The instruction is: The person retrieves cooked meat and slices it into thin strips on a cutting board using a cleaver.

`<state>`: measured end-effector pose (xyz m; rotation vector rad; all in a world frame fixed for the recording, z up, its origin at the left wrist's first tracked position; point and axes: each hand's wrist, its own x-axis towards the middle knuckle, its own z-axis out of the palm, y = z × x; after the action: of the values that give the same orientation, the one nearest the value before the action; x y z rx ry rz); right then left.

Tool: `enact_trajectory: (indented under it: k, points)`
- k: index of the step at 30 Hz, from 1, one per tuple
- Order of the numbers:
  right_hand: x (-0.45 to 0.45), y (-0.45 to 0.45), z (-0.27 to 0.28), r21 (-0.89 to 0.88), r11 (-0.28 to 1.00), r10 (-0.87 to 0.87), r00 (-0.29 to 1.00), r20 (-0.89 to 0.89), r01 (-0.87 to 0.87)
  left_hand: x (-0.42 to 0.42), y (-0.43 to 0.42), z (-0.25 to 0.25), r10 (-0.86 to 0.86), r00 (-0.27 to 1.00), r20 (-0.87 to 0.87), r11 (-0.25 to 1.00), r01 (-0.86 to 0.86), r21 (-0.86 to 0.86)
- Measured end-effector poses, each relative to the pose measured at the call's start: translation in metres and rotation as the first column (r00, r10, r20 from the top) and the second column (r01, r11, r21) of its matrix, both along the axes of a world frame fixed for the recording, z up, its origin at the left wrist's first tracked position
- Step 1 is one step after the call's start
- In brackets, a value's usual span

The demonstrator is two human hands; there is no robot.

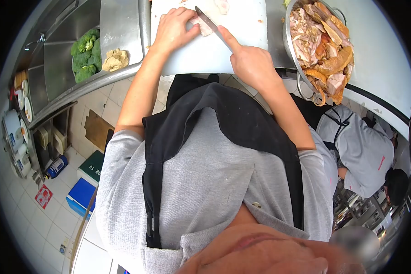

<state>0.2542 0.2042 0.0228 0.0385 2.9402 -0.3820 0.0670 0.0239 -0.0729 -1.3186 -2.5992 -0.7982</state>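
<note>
On a white cutting board (187, 61) at the top middle lies a pale piece of meat (204, 28). My left hand (172, 29) presses on its left side with curled fingers. A knife (209, 22) has its blade over the meat, tip toward the upper left. My right hand (251, 61) is closed round the knife's handle, which is mostly hidden, with the index finger along the blade. Another pale piece of meat (221, 5) lies at the board's far edge, with small scraps around.
A metal colander (288, 39) heaped with cooked meat (326, 45) stands right of the board. Left are a steel sink (61, 55), broccoli (86, 55) and a yellowish lump (115, 60). Another person (358, 146) in grey is behind at the right.
</note>
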Motion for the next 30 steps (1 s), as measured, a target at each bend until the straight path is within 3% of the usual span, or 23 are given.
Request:
enact_trajectory:
  k: [3, 5, 9, 18, 24, 26, 30]
  points:
    - [-0.005, -0.001, -0.006, 0.005, 1.000, -0.012, 0.998, 0.064, 0.012, -0.002, 0.001, -0.003, 0.012, 1.000, 0.002, 1.000, -0.012, -0.009]
    - [-0.013, 0.000, -0.029, -0.083, 0.995, -0.056, 0.998, -0.035, 0.053, -0.002, 0.001, -0.007, 0.022, 1.000, 0.002, 1.000, -0.022, 0.010]
    - [-0.024, 0.005, -0.033, -0.105, 0.993, -0.067, 0.996, -0.063, 0.060, 0.003, 0.001, -0.006, 0.025, 1.000, -0.008, 1.000, -0.025, 0.016]
    - [-0.008, -0.003, 0.004, 0.008, 0.999, -0.036, 0.999, -0.004, 0.036, 0.005, -0.001, -0.011, 0.068, 0.996, -0.060, 0.997, -0.065, 0.052]
    - [-0.006, -0.009, -0.005, 0.024, 0.999, -0.026, 0.998, 0.057, 0.024, 0.003, 0.001, -0.012, 0.063, 0.995, -0.071, 0.996, -0.059, 0.065]
    - [-0.014, -0.010, -0.025, -0.077, 0.995, -0.071, 0.997, -0.028, 0.068, 0.004, 0.001, -0.011, 0.060, 0.995, -0.076, 0.997, -0.055, 0.061]
    - [-0.037, -0.007, -0.043, -0.096, 0.993, -0.081, 0.991, -0.107, 0.071, 0.006, 0.000, -0.011, 0.057, 0.996, -0.061, 0.998, -0.055, 0.041]
